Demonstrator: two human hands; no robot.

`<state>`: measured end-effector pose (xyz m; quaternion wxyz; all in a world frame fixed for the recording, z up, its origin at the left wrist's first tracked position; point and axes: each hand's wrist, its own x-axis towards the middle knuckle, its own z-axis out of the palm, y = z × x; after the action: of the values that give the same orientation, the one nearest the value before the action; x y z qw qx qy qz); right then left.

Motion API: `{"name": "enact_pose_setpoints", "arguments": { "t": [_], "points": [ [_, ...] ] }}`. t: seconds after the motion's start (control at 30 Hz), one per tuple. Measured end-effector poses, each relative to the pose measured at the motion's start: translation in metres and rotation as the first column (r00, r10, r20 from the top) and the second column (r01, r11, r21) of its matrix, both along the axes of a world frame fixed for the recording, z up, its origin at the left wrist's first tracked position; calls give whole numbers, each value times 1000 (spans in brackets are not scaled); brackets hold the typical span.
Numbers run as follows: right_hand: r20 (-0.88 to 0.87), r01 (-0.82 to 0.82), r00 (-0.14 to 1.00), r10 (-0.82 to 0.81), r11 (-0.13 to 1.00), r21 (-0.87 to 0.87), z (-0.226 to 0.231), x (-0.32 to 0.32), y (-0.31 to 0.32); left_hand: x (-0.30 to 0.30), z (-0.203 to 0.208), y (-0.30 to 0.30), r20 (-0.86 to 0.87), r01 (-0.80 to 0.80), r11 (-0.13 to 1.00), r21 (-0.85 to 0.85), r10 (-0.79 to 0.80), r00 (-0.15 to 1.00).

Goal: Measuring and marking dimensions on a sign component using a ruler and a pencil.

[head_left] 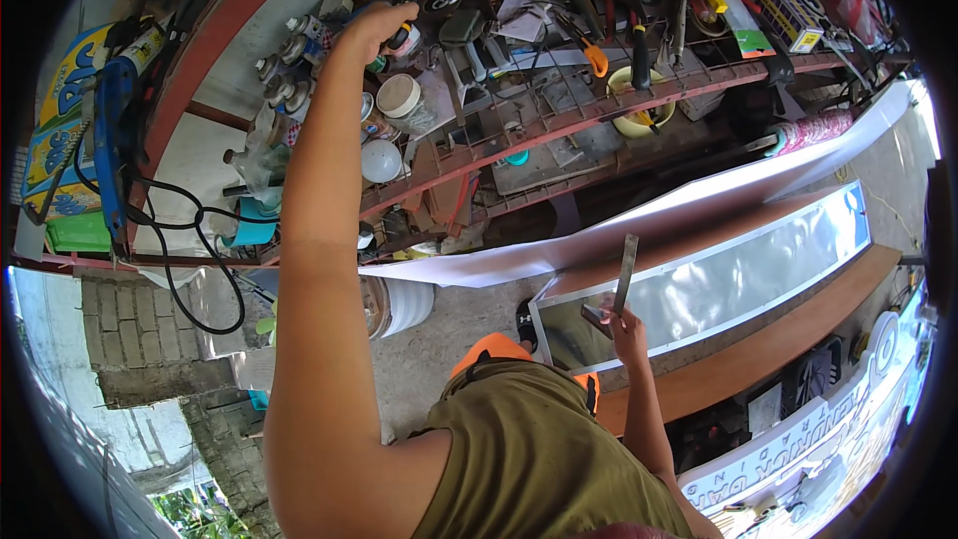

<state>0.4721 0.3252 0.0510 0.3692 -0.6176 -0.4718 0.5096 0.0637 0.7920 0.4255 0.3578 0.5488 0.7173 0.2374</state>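
My left hand (pixel 377 28) reaches far up to the cluttered shelf, its fingers closed around a dark thing with an orange part that I cannot make out. Small spray cans (pixel 299 45) stand just left of it, and a clear jar with a white lid (pixel 401 100) is below it to the right. Lower down on the right, my right hand (pixel 629 335) is closed on a try square (pixel 627 274), its metal blade pointing up. Beyond that hand lies a long framed glass panel (pixel 738 269) with an aluminium edge.
Tools and boxes crowd the red metal shelf (pixel 559 120), including orange-handled cutters (pixel 596 60) and a yellow bowl (pixel 654 120). A white sheet (pixel 539 260) runs along its front. A black cable (pixel 235 279) hangs at the left. A brown board (pixel 758 339) borders the glass panel.
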Motion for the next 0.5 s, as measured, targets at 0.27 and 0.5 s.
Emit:
{"name": "enact_pose_setpoints", "arguments": {
  "t": [0.27,0.5],
  "points": [
    [-107,14,994,-20,998,-54,8,-8,-1,28,-41,11,-90,-154,972,175,172,981],
    [38,4,999,-2,998,-55,10,1,-10,52,-56,12,-307,-130,988,82,149,940]
  ]
}}
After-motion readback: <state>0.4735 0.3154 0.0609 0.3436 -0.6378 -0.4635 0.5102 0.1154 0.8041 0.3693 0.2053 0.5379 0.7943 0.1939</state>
